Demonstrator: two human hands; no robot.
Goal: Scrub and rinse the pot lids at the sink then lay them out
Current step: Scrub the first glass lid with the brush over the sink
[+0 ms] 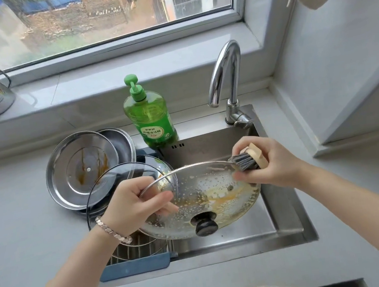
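A wet glass lid (203, 189), smeared yellow and beaded with suds, is held tilted over the sink (288, 217). The left hand (134, 205) pinches its left rim, and the right hand (274, 164) grips a wooden brush (248, 160) against the far edge. The lid looks rigid, breakable and slippery, so the rim is the safest hold, or the black knob (205, 223), which seems to sit underneath. Stained steel lids (80, 173) are stacked just to the left, and a soap bottle (151, 121) and tap (225, 77) crowd in behind.
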